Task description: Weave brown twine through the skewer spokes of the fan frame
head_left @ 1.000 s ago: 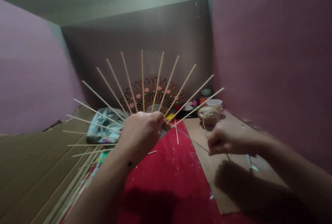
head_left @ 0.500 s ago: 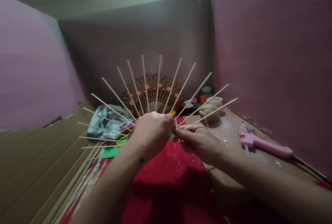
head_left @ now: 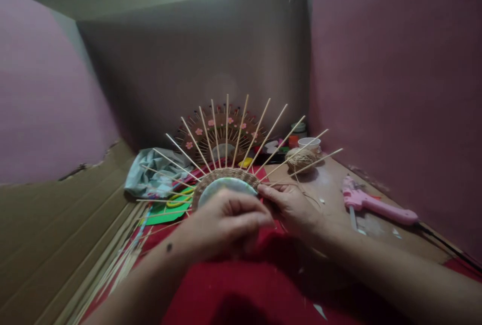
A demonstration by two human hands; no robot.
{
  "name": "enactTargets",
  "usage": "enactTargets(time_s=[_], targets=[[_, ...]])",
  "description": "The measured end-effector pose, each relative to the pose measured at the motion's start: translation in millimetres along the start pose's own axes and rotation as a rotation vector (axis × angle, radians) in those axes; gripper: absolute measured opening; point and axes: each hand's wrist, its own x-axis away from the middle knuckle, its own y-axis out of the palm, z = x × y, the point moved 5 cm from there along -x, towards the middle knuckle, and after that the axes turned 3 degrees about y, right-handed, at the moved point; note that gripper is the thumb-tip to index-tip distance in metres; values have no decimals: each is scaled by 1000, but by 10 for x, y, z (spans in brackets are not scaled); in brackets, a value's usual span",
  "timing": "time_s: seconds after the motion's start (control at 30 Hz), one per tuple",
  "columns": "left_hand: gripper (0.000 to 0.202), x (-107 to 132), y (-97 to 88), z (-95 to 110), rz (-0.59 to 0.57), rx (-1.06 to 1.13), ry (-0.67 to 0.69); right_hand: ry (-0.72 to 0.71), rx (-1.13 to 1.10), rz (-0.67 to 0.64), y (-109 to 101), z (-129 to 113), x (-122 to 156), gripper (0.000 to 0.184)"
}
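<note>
A half-round woven piece (head_left: 233, 173) stands upright, its brown twine band bordering a pale half-disc (head_left: 226, 184). Thin wooden sticks (head_left: 242, 131) fan outward from the band. At the band's right end, the thumb and fingers of my right hand (head_left: 291, 204) pinch the edge. A strand of twine (head_left: 307, 195) runs near that hand toward the ball. My left hand (head_left: 233, 222) hovers before the half-disc and covers its lower part. Its fingers are bent and smeared by motion, so whether anything is between them is unclear.
Behind stands a finished-looking fan-shaped piece with pink flowers (head_left: 211, 123). At right are a twine ball (head_left: 301, 160), a white cup (head_left: 309, 142) and a pink glue gun (head_left: 380, 206). Left lie a pale cloth (head_left: 150, 169), yellow-handled scissors (head_left: 175, 200), green sheet (head_left: 161, 215) and loose sticks (head_left: 124, 259).
My left hand has come off the woven band and moved down toward me, uncovering the band and half-disc. The stick fan sits lower. My right hand stays at the right end.
</note>
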Motion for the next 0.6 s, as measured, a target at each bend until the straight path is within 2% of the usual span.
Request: enactTargets(time_s=[0.07,0.1,0.17,0.23,0.3,0.37,0.5,0.6], targets=[[23,-11,217,-301,-107,180,-100,22,-14,41,-37,18,-10,26],[23,-42,290,-439,-86,321,-119,32,-18,64,-54,29,-14,27],[28,-144,364,-653,48,663,-88,36,-59,96,-76,45,-14,26],[29,-262,340,-754,236,979,28,56,-128,84,-69,71,-3,26],[33,-374,301,-746,323,1165,124,55,-190,39,-43,76,18,25],[29,-461,244,-676,383,1232,176,17,-193,8,-28,44,44,26],[11,-520,134,-525,532,1209,230,-87,-99,8,-38,-84,92,27],[8,-517,112,-455,556,1179,275,-119,-75,24,-64,-142,111,21]])
